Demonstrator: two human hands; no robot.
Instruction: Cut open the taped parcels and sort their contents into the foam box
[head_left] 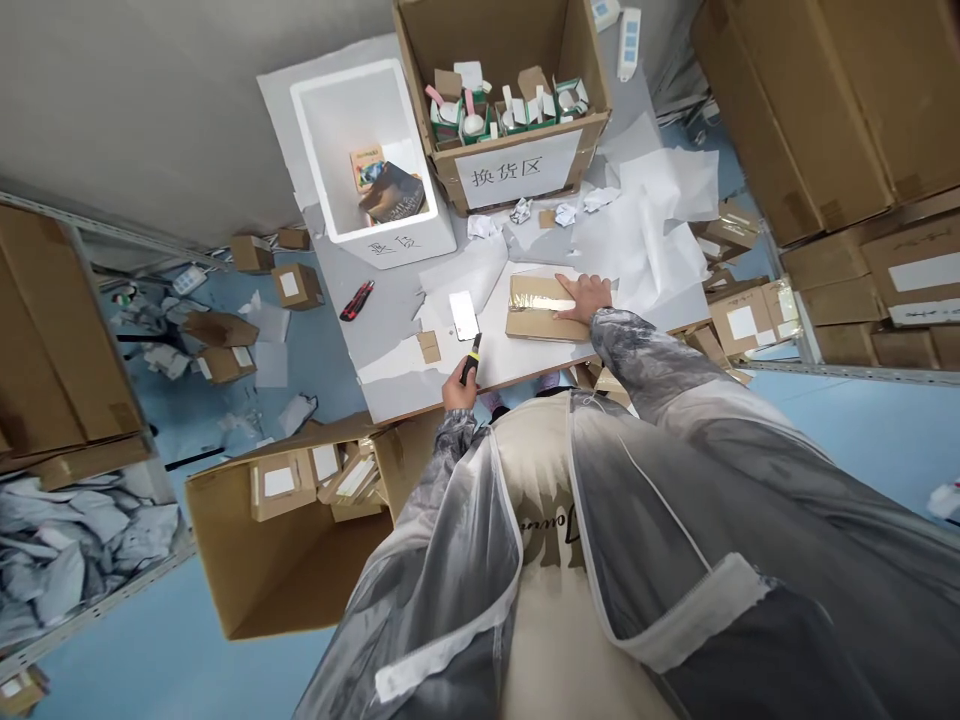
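My left hand [458,389] is closed round a black and yellow utility knife [471,362] at the table's near edge. Its tip points away from me, beside a white card-like rectangle [463,315]. A flat cardboard box [534,322] with shiny clear tape along its top lies to the right. On that box's right end rests my right hand [589,298], thumb and forefinger spread apart over the top. The box's right edge is hidden under the hand. A red and black utility knife [357,300] lies at the table's left side.
At the back stand a white foam box [315,170] with booklets inside and a carton [517,165] of small opened boxes. White wrapping paper [660,230] and crumpled scraps litter the table [390,385]. A large open carton [300,590] stands at lower left; shelves flank both sides.
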